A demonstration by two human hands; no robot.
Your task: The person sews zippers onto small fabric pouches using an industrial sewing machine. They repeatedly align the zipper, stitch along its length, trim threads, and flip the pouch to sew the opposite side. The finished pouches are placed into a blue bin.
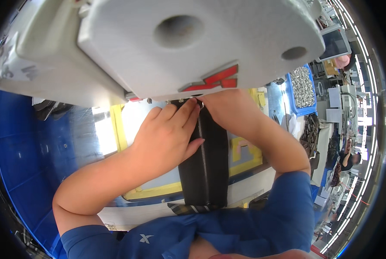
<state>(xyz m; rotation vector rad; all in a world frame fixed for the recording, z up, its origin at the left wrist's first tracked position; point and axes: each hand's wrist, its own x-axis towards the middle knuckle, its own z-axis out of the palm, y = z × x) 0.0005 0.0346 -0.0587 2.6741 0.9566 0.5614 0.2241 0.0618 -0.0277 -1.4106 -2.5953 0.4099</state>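
Note:
A long black fabric piece [216,164] with a metal zipper [203,159] down its middle lies lengthwise in front of me. Its far end goes under a large white machine head [193,47], which looks like a sewing machine's. My left hand [169,129] rests on the fabric's left side; its fingers are bent, with the tips at the zipper close below the machine, and its thumb sticks out apart across the zipper. Coming from the right, my right hand [221,105] reaches the far end beside the left fingertips. The machine head hides the right fingers.
Yellow tape [154,191] borders the work surface. A blue bin wall [18,172] curves along the left. At the far right stands a blue tray [303,88] full of small metal parts, with a dark pile [310,131] nearer. A person [349,160] works farther off.

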